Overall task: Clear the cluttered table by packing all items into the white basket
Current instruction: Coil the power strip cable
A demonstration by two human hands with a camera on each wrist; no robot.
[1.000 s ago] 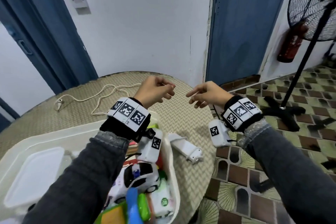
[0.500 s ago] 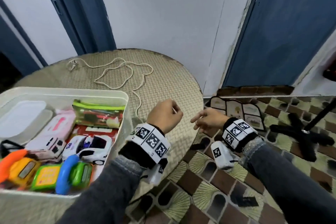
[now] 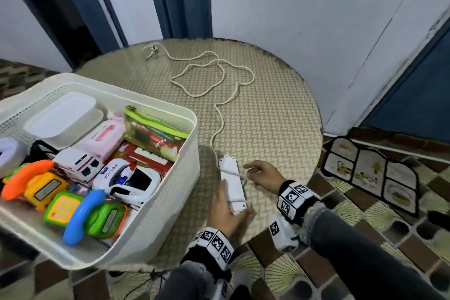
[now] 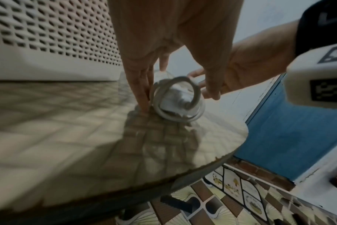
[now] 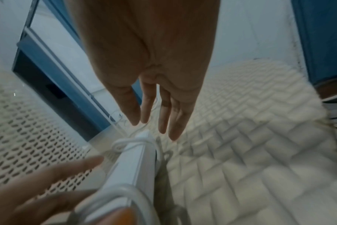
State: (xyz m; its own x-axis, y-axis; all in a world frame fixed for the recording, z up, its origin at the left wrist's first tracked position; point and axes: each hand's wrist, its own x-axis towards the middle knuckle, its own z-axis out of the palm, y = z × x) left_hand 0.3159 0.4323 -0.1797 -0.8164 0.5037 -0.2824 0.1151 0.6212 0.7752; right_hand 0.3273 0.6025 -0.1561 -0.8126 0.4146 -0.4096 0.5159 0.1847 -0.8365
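On our round woven-top table (image 3: 267, 114) sits the white basket (image 3: 170, 202), filled with toys. Just right of it lies the white power strip (image 3: 232, 185), two turns of its cord (image 3: 219, 95) round it. Our left hand (image 3: 225, 212) grips its near end between thumb and fingers. Our right hand (image 3: 264, 175) hovers beside it, fingers straight, holding nothing.

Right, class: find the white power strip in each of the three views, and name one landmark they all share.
Head: the white power strip lies low and centre on the table, beside the basket, between both hands.
Left wrist: seen end-on at centre, cord looped round it, below the fingers.
Right wrist: low and centre-left, blurred, running away from the camera.
Shared landmark: the white basket's perforated wall.
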